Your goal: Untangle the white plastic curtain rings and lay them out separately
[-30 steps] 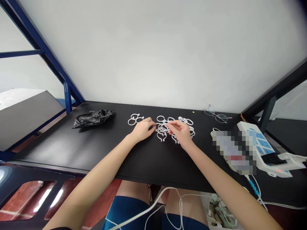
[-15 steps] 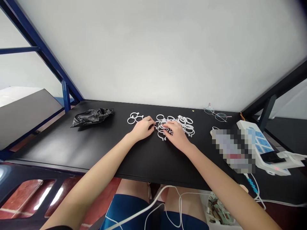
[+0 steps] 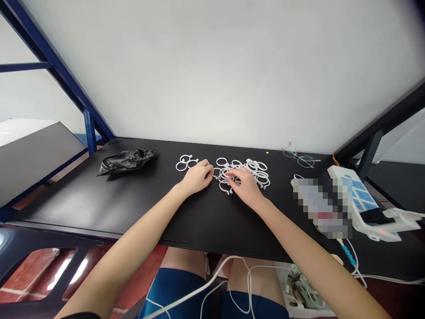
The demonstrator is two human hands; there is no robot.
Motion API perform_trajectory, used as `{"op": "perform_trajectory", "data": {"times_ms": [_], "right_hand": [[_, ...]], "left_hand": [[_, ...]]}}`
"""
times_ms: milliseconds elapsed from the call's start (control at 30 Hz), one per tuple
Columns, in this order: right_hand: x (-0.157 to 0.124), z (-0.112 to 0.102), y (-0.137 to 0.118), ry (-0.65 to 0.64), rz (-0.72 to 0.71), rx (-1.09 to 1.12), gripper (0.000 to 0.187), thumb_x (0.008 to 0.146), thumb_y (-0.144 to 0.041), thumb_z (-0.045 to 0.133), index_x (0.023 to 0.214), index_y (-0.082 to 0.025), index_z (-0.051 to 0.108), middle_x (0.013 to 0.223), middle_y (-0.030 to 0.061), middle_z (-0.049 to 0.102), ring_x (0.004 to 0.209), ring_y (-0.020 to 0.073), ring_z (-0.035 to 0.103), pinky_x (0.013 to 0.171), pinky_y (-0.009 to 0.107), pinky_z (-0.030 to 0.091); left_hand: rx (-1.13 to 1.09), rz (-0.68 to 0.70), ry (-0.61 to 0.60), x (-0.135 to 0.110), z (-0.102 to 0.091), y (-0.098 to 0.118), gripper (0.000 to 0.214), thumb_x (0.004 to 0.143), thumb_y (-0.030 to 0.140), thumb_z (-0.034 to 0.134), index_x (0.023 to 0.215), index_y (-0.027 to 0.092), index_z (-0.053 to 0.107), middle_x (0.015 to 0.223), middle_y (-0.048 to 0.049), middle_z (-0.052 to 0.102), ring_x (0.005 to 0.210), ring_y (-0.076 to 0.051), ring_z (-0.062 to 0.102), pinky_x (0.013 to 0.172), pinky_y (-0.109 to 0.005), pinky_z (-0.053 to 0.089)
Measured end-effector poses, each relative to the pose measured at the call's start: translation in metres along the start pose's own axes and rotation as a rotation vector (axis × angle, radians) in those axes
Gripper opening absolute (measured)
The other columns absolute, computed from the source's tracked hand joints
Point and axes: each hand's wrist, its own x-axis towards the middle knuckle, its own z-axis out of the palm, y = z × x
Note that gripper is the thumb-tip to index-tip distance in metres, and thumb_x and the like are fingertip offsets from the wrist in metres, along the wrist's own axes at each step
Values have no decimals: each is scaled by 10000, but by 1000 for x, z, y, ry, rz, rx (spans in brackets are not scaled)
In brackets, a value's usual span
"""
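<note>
A pile of white shower curtain rings (image 3: 260, 177), open loops with small knobs at their ends, lies on the black tabletop (image 3: 206, 217). My left hand (image 3: 197, 177) rests at the pile's left side, its thumb and fingers closed on one white ring (image 3: 216, 170). Over the middle of the pile is my right hand (image 3: 244, 185), thumb and fingertips curled in among the rings and closed on one; the hand hides part of the heap. Left of the pile, a small group of separate rings (image 3: 181, 166) lies partly behind my left hand.
A crumpled black plastic bag (image 3: 128, 161) lies to the left. On the right are eyeglasses (image 3: 305, 160), a blurred phone-like object (image 3: 320, 210) with a cable, and a white power strip (image 3: 360, 195) with a plug. A wall (image 3: 212, 79) stands behind the table.
My right hand has shifted slightly, its thumb moving a little right, and a ring at the pile's front has moved slightly right. My left hand stays nearly still.
</note>
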Motion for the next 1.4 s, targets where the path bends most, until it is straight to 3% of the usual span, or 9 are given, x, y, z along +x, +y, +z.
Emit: {"op": "perform_trajectory", "data": {"times_ms": [233,633,1100,1267,1400], "right_hand": [[0,0,1,-7,10,-1,144,838,-147,576,877,-226,691,861,47,716,869,238,624,866,434,459],[0,-1,0,-3,3,-4,137,847,-164,572,868,-235,687,867,44,720,864,238,627,867,434,459],[0,-4,-5,142,2,26,144,843,-181,565,881,-228,696,866,48,717,850,234,641,843,420,488],[1,-7,-4,220,90,86,113,830,-229,588,864,-223,695,867,45,725,835,221,653,805,390,506],[3,-10,-1,241,223,148,106,784,-271,631,832,-201,696,818,45,721,729,191,631,649,323,490]], "left_hand": [[34,-51,33,0,-1,1,111,824,180,472,852,195,578,972,-50,562,825,-176,578,578,-255,428],[38,-75,22,0,-2,3,127,836,211,479,927,204,567,993,-50,564,862,-187,590,612,-266,459],[31,-65,14,1,-2,1,147,871,207,443,945,203,569,943,-50,596,858,-194,584,621,-269,432],[23,-66,8,1,-2,1,156,864,204,439,936,198,578,925,-47,619,813,-184,596,609,-260,418],[6,-58,-16,1,-2,0,146,839,203,468,917,204,591,857,-23,646,733,-171,601,584,-252,397]]}}
